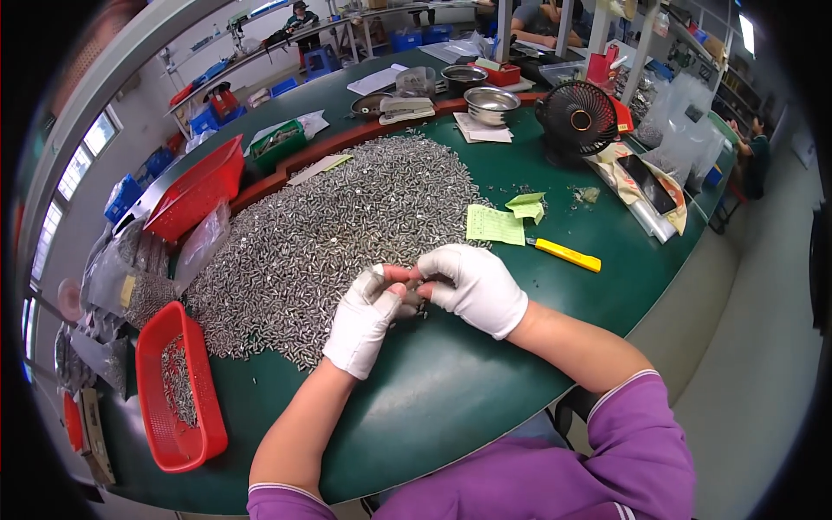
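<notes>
A broad heap of small silvery metal pins (347,208) covers the middle of the green table. At the heap's near right edge, my two hands meet in white gloves with bare fingertips. My left hand (366,316) has its thumb and fingers bent together in a pinch. My right hand (472,286) curls opposite, its fingertips close to the left ones. Whatever lies between the fingers is too small and too covered to name. Right of the heap are a yellow-green paper slip (496,224) and a yellow utility knife (568,255).
A red plastic basket (149,381) with some pins stands at the left. Farther back are another red basket (227,178), a green tray (279,143) and a steel bowl (492,102). A black fan (579,121) and a phone (648,184) sit at the right. Other people work beyond.
</notes>
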{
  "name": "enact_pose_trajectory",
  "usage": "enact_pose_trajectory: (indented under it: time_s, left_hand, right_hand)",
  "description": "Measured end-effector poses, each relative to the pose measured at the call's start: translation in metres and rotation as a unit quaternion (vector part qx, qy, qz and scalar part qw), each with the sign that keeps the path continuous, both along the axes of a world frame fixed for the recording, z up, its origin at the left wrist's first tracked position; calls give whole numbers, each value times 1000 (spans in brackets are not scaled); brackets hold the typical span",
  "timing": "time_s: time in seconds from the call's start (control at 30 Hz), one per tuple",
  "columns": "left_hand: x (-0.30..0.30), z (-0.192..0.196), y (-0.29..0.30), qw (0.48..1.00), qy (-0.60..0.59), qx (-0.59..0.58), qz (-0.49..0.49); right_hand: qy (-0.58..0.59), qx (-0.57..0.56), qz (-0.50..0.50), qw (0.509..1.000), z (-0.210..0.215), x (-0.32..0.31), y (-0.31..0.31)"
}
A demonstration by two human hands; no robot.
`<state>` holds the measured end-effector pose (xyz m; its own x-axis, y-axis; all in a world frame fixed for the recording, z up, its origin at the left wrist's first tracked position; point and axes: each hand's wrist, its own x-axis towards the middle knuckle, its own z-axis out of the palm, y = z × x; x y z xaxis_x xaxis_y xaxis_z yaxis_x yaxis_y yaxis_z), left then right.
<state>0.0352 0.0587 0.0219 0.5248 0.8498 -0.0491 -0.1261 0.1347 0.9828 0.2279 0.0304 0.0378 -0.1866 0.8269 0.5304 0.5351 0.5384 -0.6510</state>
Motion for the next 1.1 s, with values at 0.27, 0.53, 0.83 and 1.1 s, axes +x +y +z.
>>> enact_pose_trajectory:
  time_s: [0.27,0.53,0.83,1.1]
  left_hand:
    - [0,7,-6,997,-1,-71,-34]
    - [2,-1,-7,982,-49,-176,-43]
    - [-6,-2,-11,979,-98,-153,-87]
    - [-31,-10,-45,974,-91,-205,-37]
  right_hand:
    - [-48,111,81,989,-2,6,9]
    - [-40,20,135,990,-7,11,11]
    - [-66,10,2,998,-7,23,18]
    - [-130,14,-7,991,-13,25,19]
